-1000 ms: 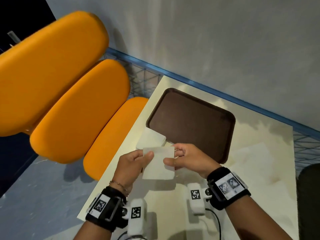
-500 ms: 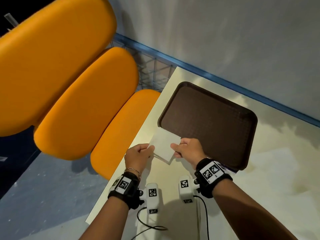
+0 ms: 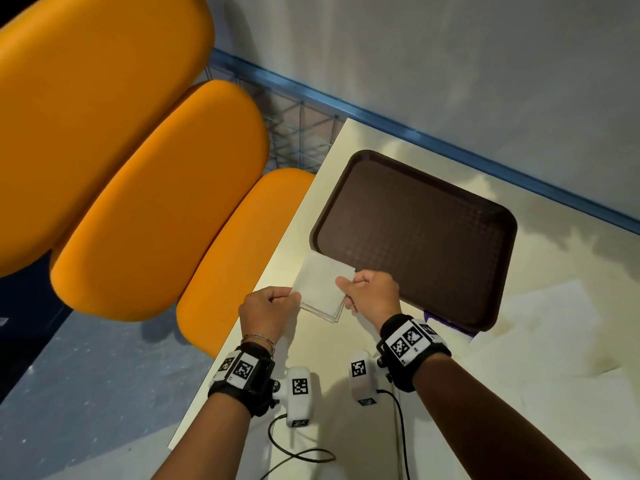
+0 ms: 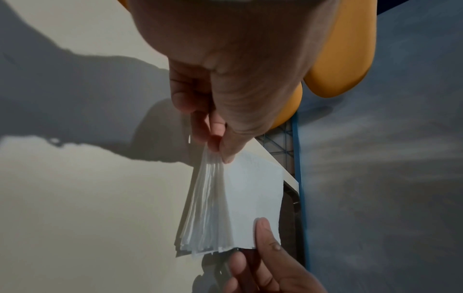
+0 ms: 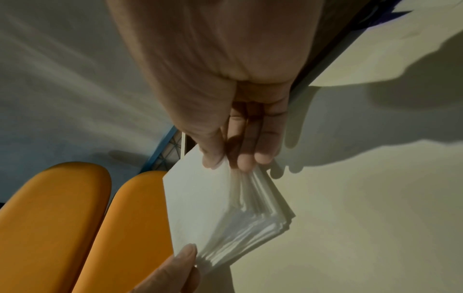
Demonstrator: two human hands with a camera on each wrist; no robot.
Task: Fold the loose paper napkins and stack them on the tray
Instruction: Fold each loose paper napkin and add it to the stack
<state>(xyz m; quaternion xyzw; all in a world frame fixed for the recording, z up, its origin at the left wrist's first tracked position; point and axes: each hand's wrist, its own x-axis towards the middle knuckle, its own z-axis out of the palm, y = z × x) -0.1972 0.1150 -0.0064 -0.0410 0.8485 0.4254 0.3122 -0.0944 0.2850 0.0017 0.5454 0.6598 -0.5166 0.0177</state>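
Note:
A stack of folded white napkins [image 3: 320, 287] is held a little above the cream table, just off the near left corner of the brown tray [image 3: 415, 233]. My left hand [image 3: 270, 306] pinches the stack's left corner, thumb on top. My right hand [image 3: 367, 294] pinches the right corner. In the left wrist view the napkin stack [image 4: 225, 208] fans out into several layers below my left hand [image 4: 220, 146]. The right wrist view shows the same stack [image 5: 225, 208] pinched by my right hand [image 5: 233, 158]. The tray holds nothing.
Loose unfolded napkins [image 3: 554, 306] lie on the table [image 3: 346, 427] to the right of the tray. Three orange seat cushions [image 3: 156, 202] stand left of the table's edge. A grey wall with a blue rail [image 3: 381, 119] runs behind. A black cable [image 3: 294, 455] trails near me.
One napkin held in both hands a second ago now lies with the folded stack by the tray's corner. Both hands moved forward and now pinch the whole stack.

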